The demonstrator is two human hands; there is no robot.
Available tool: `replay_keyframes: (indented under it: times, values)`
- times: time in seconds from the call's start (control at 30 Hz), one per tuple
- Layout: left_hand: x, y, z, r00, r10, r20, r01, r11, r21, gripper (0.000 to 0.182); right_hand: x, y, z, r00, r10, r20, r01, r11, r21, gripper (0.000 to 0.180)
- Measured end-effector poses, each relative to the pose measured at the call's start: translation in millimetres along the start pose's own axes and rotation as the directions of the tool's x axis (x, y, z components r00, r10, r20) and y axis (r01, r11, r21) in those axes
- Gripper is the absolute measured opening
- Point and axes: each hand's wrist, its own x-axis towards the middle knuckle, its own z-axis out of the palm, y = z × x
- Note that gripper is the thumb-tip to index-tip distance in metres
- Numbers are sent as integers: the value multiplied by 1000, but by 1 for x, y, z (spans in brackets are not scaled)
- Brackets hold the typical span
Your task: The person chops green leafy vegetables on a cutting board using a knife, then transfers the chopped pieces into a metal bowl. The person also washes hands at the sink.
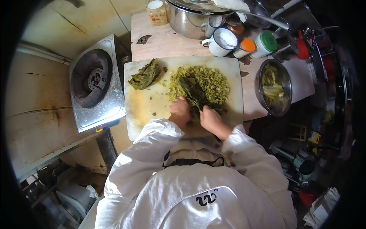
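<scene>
A pale cutting board (148, 106) lies in front of me. My right hand (211, 118) grips the handle of a dark-bladed kitchen knife (190, 90), whose blade lies among chopped green leaf vegetable (213, 81). Just left of the knife, my left hand (180, 110) is curled with its fingers low on the greens; whether it pinches some leaves is hidden. A dark green clump of wilted leaves (145, 75) sits at the board's upper left. Small scraps are scattered between the clump and the chopped heap.
A gas burner (94, 78) stands left of the board. To the right is a metal bowl (258, 91) holding leafy greens. Behind the board stand a large metal pot (186, 24), an enamel mug (221, 43), an orange-lidded jar (244, 49), a green-lidded jar (264, 44) and a white-lidded jar (157, 14).
</scene>
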Motion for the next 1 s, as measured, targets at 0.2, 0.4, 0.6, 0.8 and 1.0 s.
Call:
replay_keyframes:
  times: [0.2,0.4,0.6,0.8,1.0]
  values:
    - [4,-2,2,1000,25,5,-25,998,52,61,6,30,7,988,149,43,-150,988,26,24]
    - [3,-1,-1,999,0,40,-1,1000,12,70,2,28,39,993,74,-87,-66,993,93,22]
    - [-10,-1,-22,987,-75,140,80,996,-33,84,-2,35,23,985,-32,-168,42,997,61,22]
    - [-37,-13,-40,1000,12,-13,-13,999,-50,93,-31,35,-30,961,-135,-239,117,989,-88,21]
    - [-44,-11,-23,964,114,-241,-137,987,-83,71,-12,56,-27,968,-181,-172,133,957,-258,34]
